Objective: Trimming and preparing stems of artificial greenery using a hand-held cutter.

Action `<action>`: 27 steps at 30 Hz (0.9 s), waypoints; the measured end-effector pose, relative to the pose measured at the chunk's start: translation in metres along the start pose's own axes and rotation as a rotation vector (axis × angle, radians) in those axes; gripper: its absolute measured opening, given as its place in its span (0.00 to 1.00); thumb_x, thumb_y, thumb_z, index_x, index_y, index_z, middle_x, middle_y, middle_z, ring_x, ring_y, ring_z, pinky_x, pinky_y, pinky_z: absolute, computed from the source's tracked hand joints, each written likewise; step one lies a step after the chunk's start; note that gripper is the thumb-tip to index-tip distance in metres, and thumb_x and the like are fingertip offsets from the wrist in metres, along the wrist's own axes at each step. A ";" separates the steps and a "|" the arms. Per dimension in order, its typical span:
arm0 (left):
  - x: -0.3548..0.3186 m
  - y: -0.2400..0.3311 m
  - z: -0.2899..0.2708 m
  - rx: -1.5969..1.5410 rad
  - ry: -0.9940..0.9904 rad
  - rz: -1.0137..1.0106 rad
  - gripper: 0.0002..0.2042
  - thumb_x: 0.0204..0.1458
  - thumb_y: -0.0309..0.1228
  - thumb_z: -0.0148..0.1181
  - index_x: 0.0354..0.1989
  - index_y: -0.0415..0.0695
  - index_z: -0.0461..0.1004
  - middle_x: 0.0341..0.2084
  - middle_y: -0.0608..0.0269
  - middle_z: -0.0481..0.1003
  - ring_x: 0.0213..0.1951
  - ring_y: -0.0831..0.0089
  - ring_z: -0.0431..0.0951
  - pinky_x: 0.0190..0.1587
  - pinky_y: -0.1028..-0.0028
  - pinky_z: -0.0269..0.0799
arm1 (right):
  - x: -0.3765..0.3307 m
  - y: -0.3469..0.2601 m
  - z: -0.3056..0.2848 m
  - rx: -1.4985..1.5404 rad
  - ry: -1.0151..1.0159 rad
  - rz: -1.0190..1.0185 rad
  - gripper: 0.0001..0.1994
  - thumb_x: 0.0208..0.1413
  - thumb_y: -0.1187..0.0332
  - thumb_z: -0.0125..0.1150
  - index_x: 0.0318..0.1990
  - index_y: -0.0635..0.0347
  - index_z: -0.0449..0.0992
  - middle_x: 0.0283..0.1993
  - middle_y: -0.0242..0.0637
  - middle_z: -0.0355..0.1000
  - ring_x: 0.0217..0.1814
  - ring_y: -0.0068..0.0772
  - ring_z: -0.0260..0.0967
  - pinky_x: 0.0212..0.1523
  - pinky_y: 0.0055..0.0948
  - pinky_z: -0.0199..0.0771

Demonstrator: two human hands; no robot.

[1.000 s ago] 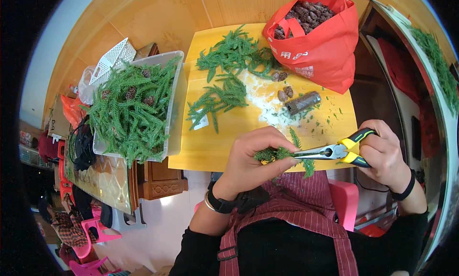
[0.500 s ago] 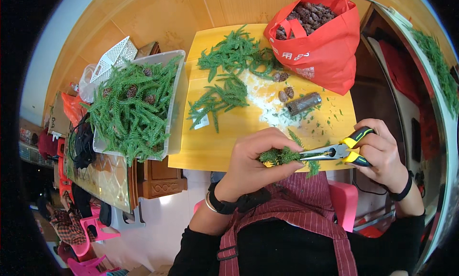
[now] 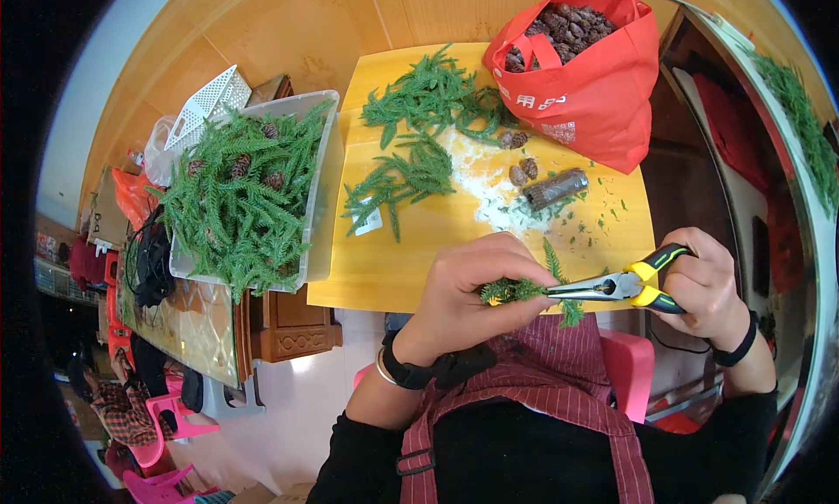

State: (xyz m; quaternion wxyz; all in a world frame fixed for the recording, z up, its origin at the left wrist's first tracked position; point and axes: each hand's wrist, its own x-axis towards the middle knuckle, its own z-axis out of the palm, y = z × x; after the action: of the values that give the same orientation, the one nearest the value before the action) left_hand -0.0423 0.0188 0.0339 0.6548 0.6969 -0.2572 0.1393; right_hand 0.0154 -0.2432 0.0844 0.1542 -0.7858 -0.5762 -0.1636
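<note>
My left hand (image 3: 476, 290) pinches a small green artificial pine sprig (image 3: 517, 289) between thumb and fingers, just above the front edge of the yellow table. Yellow-and-black long-nose pliers (image 3: 616, 286) are gripped in my right hand (image 3: 706, 286). Their jaws point left and their tips meet the sprig beside my left thumb. Exactly what sits between the tips is too small to make out. Beyond my hands lie a dark cylinder (image 3: 557, 189) that looks like a wire spool, a few pine cones (image 3: 529, 169) and white powder (image 3: 494, 189).
Loose green sprigs (image 3: 428, 93) lie at the back of the yellow table (image 3: 350, 277). A red bag (image 3: 585, 102) of pine cones stands back right. To the left is a clear plastic bin (image 3: 325, 155) heaped with sprigs. A pink chair (image 3: 631, 369) is under me.
The pliers have turned a little and their jaws have come closer together on the sprig. My right hand has shifted slightly. My left hand stays nearly in place.
</note>
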 end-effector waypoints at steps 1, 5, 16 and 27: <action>0.000 0.000 0.000 0.001 0.000 0.000 0.07 0.34 0.17 0.62 0.25 0.37 0.75 0.22 0.60 0.75 0.26 0.70 0.73 0.30 0.75 0.67 | 0.000 -0.001 -0.001 0.004 -0.001 0.005 0.17 0.31 0.66 0.67 0.13 0.61 0.61 0.16 0.36 0.59 0.26 0.43 0.66 0.26 0.33 0.68; -0.002 -0.003 0.000 -0.033 0.000 -0.032 0.07 0.35 0.17 0.62 0.26 0.37 0.75 0.22 0.59 0.75 0.26 0.70 0.73 0.30 0.75 0.67 | -0.005 -0.006 -0.001 0.034 -0.020 0.063 0.17 0.34 0.65 0.67 0.13 0.61 0.62 0.16 0.37 0.60 0.26 0.43 0.66 0.26 0.33 0.68; -0.004 -0.005 0.000 -0.124 -0.033 -0.084 0.10 0.37 0.20 0.64 0.30 0.39 0.74 0.24 0.62 0.74 0.28 0.74 0.73 0.31 0.78 0.66 | 0.002 -0.006 -0.004 0.062 -0.056 0.138 0.14 0.35 0.61 0.67 0.20 0.62 0.71 0.27 0.36 0.69 0.41 0.44 0.66 0.39 0.37 0.66; -0.004 -0.004 0.000 -0.185 -0.120 -0.102 0.08 0.38 0.21 0.63 0.30 0.40 0.74 0.24 0.63 0.73 0.29 0.75 0.72 0.33 0.79 0.65 | -0.001 0.003 0.003 0.151 -0.052 0.077 0.17 0.36 0.59 0.67 0.18 0.62 0.67 0.22 0.36 0.66 0.34 0.42 0.67 0.34 0.34 0.67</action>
State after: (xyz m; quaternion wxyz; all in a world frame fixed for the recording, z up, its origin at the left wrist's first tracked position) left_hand -0.0433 0.0194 0.0291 0.7058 0.6528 -0.2721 0.0396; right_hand 0.0181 -0.2439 0.0810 0.2043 -0.7975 -0.5600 -0.0932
